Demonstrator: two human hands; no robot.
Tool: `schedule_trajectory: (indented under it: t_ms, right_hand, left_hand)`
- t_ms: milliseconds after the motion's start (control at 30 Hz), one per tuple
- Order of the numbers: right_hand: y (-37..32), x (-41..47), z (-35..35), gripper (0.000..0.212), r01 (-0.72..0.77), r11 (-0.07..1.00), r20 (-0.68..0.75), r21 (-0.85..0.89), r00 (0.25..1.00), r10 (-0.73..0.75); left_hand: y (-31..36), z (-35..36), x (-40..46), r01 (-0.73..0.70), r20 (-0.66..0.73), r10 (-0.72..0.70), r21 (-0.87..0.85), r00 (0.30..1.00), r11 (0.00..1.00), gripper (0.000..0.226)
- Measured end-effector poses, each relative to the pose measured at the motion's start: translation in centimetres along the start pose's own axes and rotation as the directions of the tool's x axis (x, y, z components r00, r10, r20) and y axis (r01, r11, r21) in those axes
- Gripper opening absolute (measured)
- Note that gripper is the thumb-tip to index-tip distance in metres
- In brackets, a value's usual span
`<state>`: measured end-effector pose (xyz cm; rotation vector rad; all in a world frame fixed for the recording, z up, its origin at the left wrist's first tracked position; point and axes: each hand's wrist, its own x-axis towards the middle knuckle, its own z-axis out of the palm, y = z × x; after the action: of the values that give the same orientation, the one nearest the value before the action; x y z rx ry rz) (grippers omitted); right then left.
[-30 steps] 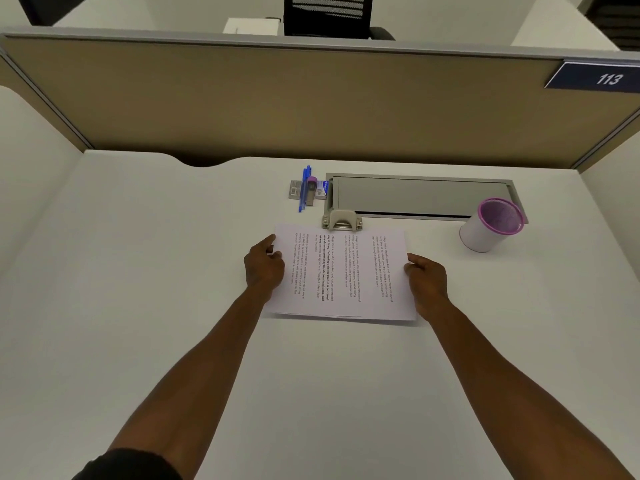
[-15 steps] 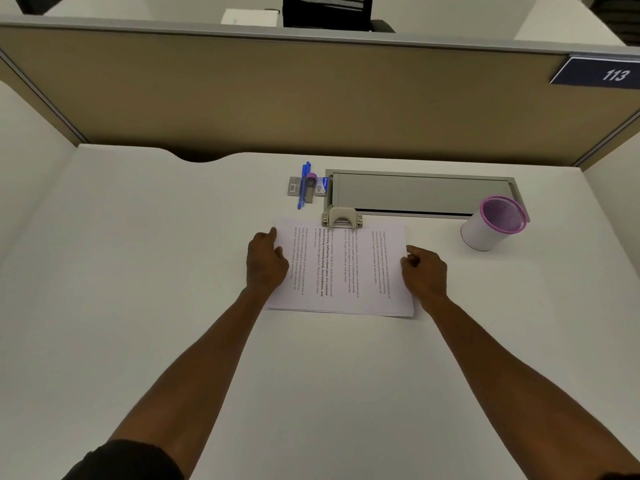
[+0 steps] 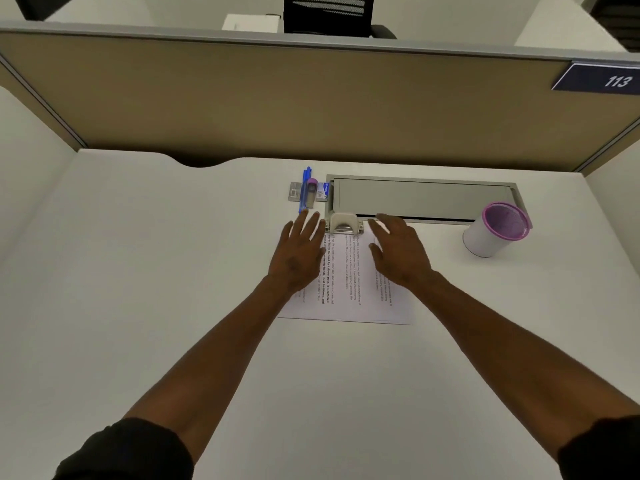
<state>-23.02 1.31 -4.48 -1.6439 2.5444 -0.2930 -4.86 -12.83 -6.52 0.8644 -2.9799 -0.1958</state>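
left hand: released, fingers straight and spread, palm down over the left part of the paper stack. Holds nothing. Fingertips reach past the stack's far left corner, near the lower end of the blue pen.
right hand: released too, fingers straight, palm down over the right part of the stack. Fingertips reach the front edge of the grey cable flap.
contact: can't tell whether the palms press the paper or hover just above it.
paper stack: printed sheets, flat on the table, text running sideways to the camera. The near edge shows more than one sheet.
hole punch: beige, upright, at the middle of the stack's far edge, between the two hands, neither hand on it. Can't tell whether the paper sits inside its slot.
blue pen: lies on a small grey packet, just left of the flap, next to a purple-capped tube.
pen cup: white, purple rim, on the right, well apart from the right hand, at the flap's right end.
backdrop: tan partition with a number plate reading 113.
sleeves: dark, at the frame's bottom edge.
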Motion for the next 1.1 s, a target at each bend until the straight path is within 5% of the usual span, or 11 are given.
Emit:
schedule_trajectory:
  t_ms: [167,500,667,867,1100]
  right_hand:
    - [-1.3,2.9,0.3,0.057,0.15,0.984,0.131,-0.096,0.982,-0.136]
    - [-1.8,4.5,1.3,0.052,0.127,0.991,0.15,-0.04,0.981,-0.12]
    - [-2.3,7.0,0.2,0.041,-0.049,0.982,0.091,0.182,0.995,0.033]
    - [-2.7,10.0,0.3,0.027,-0.216,0.951,0.141,0.222,0.972,0.188]
    - [-2.1,11.6,0.5,0.022,-0.28,0.928,0.203,0.244,0.951,0.234]
  left_hand:
    - [0.4,0.4,1.6,-0.008,0.069,0.008,-0.004,0.998,1.0,0.064]
    - [0.0,1.7,1.8,-0.034,0.073,0.038,-0.067,0.997,0.997,0.061]
    - [-0.9,2.6,1.3,0.105,0.045,-0.099,-0.188,0.994,0.977,0.066]
    - [-1.8,4.2,-0.3,0.094,0.074,-0.085,-0.131,0.994,0.987,0.088]
    - [-2.2,5.1,-0.4,0.084,0.064,-0.075,-0.14,0.995,0.987,0.086]
